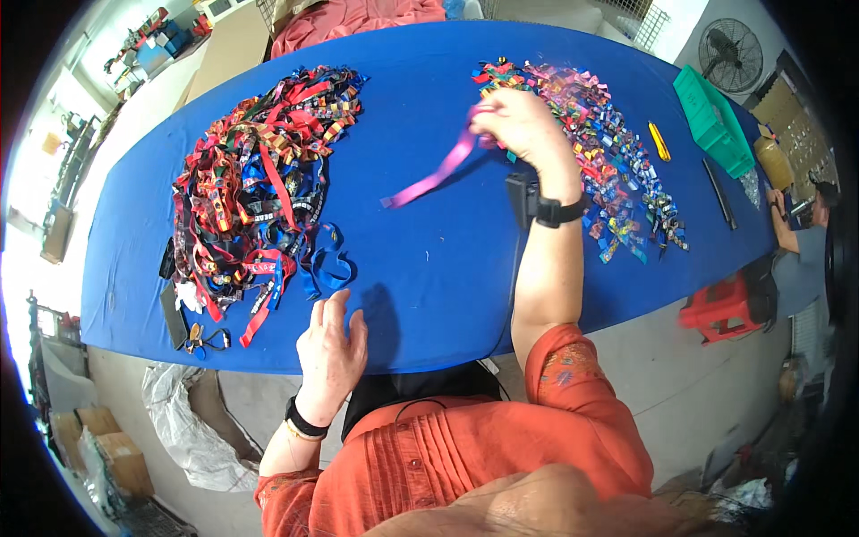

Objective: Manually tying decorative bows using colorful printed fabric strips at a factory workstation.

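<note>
Right hand (523,132) pinching a pink-purple ribbon strap (453,162) — left hand (331,352) loosely spread, near a looped blue strap (342,277)

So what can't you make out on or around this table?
- Head view: the pink strap's upper end, hidden by the right hand's fingers, which are blurred.
- Head view: lower layers of the lanyard pile, covered by upper ones.
- Head view: details of the small colourful pieces, too small; the right hand hides some.
</note>
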Demonstrator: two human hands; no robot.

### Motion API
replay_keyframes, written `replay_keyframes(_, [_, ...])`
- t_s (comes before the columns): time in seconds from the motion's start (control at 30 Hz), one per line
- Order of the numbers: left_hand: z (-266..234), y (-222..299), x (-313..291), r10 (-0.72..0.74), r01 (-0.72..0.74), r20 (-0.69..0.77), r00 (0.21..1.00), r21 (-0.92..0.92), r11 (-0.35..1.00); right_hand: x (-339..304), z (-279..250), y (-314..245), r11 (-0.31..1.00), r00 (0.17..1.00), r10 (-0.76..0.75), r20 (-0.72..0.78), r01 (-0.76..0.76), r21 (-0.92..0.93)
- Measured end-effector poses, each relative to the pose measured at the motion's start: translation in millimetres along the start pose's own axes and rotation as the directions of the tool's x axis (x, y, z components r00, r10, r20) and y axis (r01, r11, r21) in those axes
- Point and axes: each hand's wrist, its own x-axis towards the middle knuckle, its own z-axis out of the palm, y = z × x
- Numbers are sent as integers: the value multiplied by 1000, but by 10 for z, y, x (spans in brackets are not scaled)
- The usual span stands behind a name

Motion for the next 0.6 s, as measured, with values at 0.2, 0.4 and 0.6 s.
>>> replay_keyframes(0.2, [35, -56, -58, -59, 60, 34, 998, -30, 998, 115, -329, 601, 769, 910, 246, -333, -393, -505])
replay_keyframes(0.4, [65, -66, -64, -87, 88, 56, 995, -28, 996, 160, -303, 587, 823, 920, 313, -236, -387, -416])
replay_keyframes(0.6, [95, -79, -60, -85, 88, 59, 995, -44, 995, 177, -261, 643, 935, 947, 319, -29, -310, 173])
